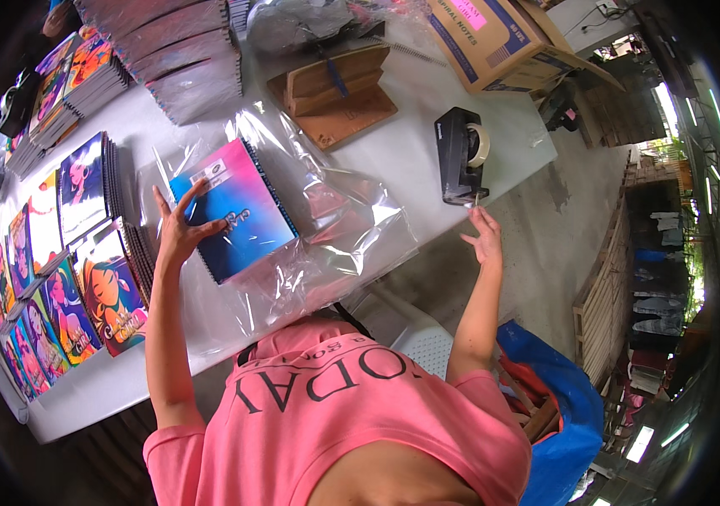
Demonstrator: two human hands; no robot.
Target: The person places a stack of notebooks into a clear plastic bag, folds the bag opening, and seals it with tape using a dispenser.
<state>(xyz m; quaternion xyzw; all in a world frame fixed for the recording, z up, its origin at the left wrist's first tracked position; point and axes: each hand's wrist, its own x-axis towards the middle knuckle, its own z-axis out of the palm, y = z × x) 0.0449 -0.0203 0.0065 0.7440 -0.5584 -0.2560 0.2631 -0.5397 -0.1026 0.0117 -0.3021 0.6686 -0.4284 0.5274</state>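
Observation:
A spiral notebook (246,223) with a pink-to-blue cover lies on a sheet of clear plastic wrap (351,211). My left hand (179,232) rests on its left side with the fingers spread over the cover. To the right, a black tape dispenser (450,160) holding a roll of tape (480,145) stands near the table edge. My right hand (486,239) is at the dispenser's near end, its fingertips on the tape's loose end; the thumb sits a little apart.
Several colourful notebooks (111,295) are laid out at the left of the white table (166,371). Wrapped notebook stacks (179,59) stand behind. A brown cardboard piece (335,105) and an open carton (495,42) are at the back. A blue bag (575,422) is beside me.

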